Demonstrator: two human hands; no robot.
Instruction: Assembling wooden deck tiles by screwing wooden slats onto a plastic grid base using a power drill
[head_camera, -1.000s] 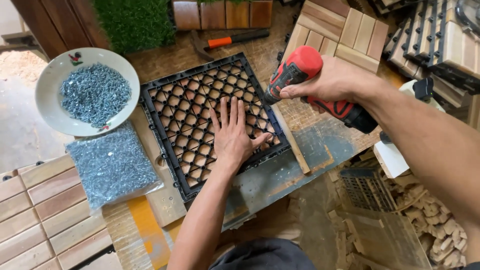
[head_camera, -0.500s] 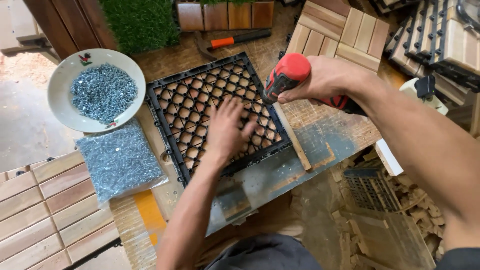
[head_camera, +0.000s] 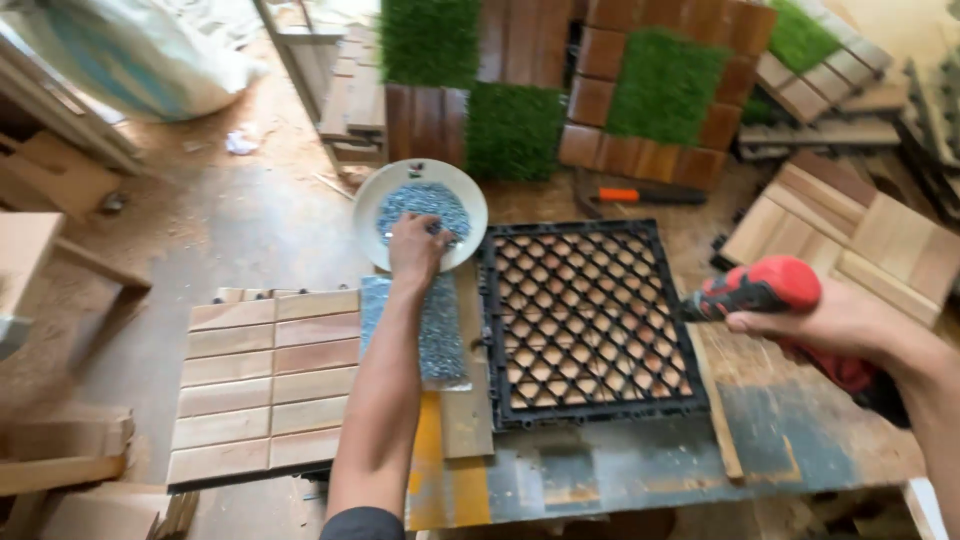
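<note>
A black plastic grid tile (head_camera: 588, 322) lies on the worn workbench (head_camera: 640, 465), with wooden slats showing through its holes. My left hand (head_camera: 417, 248) reaches into a white bowl (head_camera: 374, 200) of small grey screws (head_camera: 425, 205), fingers bent down among them. My right hand (head_camera: 838, 322) grips a red cordless drill (head_camera: 760, 288) just right of the grid, its tip pointing at the grid's right edge. A clear bag of screws (head_camera: 425, 335) lies flat between the bowl and the grid.
A finished wooden slat tile (head_camera: 265, 385) sits left of the bench. Stacks of wood tiles (head_camera: 860, 230) stand at right, artificial grass tiles (head_camera: 515, 130) and wood tiles at the back. An orange-handled tool (head_camera: 640, 195) lies behind the grid.
My left hand left the grid and moved left and back into the screw bowl. The drill pulled back to the right, off the grid. The view shifted left.
</note>
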